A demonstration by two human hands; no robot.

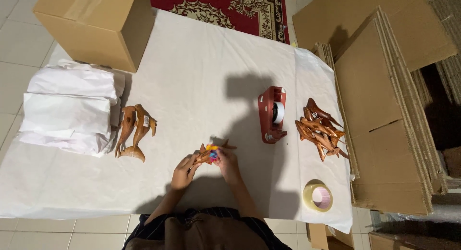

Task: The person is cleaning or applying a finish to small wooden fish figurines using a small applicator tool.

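Observation:
My left hand and my right hand together hold a small brown wooden dolphin carving just above the white paper sheet. Both hands close around it, the left at its lower end and the right at its upper end. A small bright yellow, blue and pink thing sits at my right fingertips against the carving; what it is I cannot tell. A red tape dispenser with a white roll stands a short way beyond and to the right of my hands.
Two wooden dolphin carvings lie to the left beside stacked white paper. A pile of several carvings is at the right. A clear tape roll lies near right. A cardboard box stands far left; flattened cardboard is right.

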